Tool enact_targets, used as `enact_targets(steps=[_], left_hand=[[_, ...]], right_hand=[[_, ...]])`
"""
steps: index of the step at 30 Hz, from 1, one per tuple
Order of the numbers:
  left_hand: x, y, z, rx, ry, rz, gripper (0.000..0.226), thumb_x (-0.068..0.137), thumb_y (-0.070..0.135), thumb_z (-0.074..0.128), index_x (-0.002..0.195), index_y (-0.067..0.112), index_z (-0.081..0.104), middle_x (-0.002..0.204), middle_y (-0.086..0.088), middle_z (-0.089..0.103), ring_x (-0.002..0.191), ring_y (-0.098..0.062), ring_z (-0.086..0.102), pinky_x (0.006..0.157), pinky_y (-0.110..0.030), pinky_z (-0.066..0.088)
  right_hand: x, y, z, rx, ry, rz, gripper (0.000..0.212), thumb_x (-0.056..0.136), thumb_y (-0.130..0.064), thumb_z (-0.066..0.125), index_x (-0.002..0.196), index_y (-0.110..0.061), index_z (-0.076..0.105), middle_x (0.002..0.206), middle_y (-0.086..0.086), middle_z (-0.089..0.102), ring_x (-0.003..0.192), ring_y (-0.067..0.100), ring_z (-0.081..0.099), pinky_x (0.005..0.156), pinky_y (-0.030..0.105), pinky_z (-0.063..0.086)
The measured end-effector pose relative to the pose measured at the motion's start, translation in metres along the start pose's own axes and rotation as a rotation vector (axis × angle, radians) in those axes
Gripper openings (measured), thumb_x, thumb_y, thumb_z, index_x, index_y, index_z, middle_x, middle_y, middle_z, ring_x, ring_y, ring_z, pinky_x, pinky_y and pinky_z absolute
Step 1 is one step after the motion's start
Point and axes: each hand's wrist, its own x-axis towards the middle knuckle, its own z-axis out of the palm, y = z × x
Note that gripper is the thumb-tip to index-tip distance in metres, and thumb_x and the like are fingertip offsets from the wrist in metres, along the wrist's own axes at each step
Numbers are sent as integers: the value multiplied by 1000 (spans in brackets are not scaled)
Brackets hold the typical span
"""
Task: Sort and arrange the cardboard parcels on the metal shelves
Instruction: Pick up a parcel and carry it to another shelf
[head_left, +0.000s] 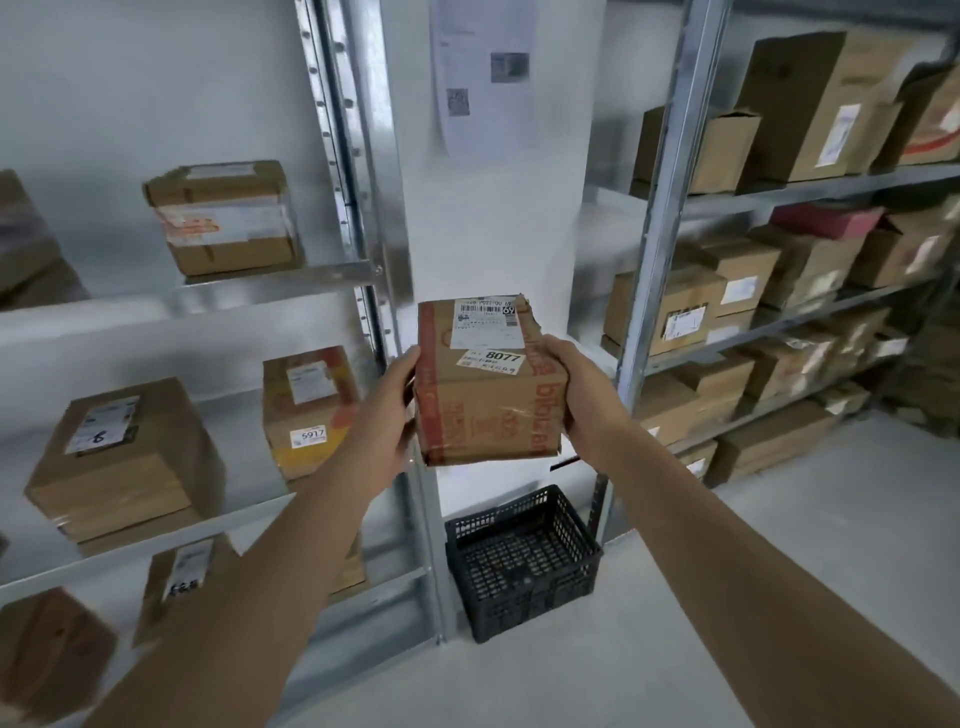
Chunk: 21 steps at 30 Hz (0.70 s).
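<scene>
1. Two bare forearms reach up from the bottom of the frame toward its centre, the nearest things to the camera.
2. The left hand (397, 395) grips the left side of a small brown cardboard parcel with red tape and white labels (488, 384), fingers curled round its edge; the right hand (571, 387) clasps the right side the same way.
3. The parcel is held in the air at centre frame, tilted slightly, one label reading 8077, in front of a white wall pillar (498, 218) bearing a printed paper sheet (483, 67).
4. On the left stands a grey metal shelf rack (280, 275): one taped brown box (223, 218) on the upper level, a large plain brown box (124, 457) and a yellow-and-brown box marked 5917 (309, 410) on the level below, well apart.
5. On the right a second metal rack (810, 189) holds many cardboard boxes packed close together.
6. A black plastic lattice crate (522, 561) sits on the pale grey floor (727, 597), low centre, between the racks.
</scene>
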Motion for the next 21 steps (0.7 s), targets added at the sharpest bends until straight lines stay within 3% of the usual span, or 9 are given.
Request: enact_targets(steps=[5,8,10,12,15,18,21], left_hand=[[35,-35,73,-22,79,-31,33,104,47,50,116,25,72,122,-3,74,123,-22,64,114,-49,43],[57,-54,105,-45,140,-65,29,105,41,49,109,24,72,118,-2,74,124,-21,62,113,-44,42],[71,-67,120,-68,188,-93,25,105,36,49,100,23,70,103,1,75,117,-20,63,104,-37,47],[93,-81,132,-78,228,-111,23,105,29,48,97,22,68,88,5,74,104,-18,63,86,-31,49],[127,-105,141,-85,270,-165,24,105,20,45,115,20,66,91,5,73,100,-15,62,77,-30,49],[167,-129,146,-42,275,-220,34,105,14,39,127,25,61,109,2,69,111,-16,60,89,-37,52],[203,-146,150,17,287,-289,36,104,11,36,117,33,62,116,0,67,115,-19,59,107,-48,47]], right_hand=[[59,2,-76,-52,-84,41,29,105,-38,46,101,-23,71,88,0,78,87,23,71,101,46,51],[99,5,-109,-100,-139,70,31,105,-39,45,105,-22,71,91,0,79,89,22,72,92,42,55],[125,12,-124,-140,-178,90,33,104,-41,45,115,-21,70,95,-1,79,90,21,74,80,35,54],[156,24,-139,-164,-220,111,34,103,-40,46,127,-23,64,104,1,79,95,21,75,79,35,54],[200,49,-157,-125,-234,149,34,103,-34,52,137,-29,57,113,2,77,103,21,74,88,41,58],[244,72,-167,-65,-215,188,38,103,-26,57,140,-28,55,119,3,75,105,20,74,90,41,59],[278,94,-172,-63,-230,241,33,103,-21,55,134,-33,58,117,2,74,94,13,75,69,28,61]])
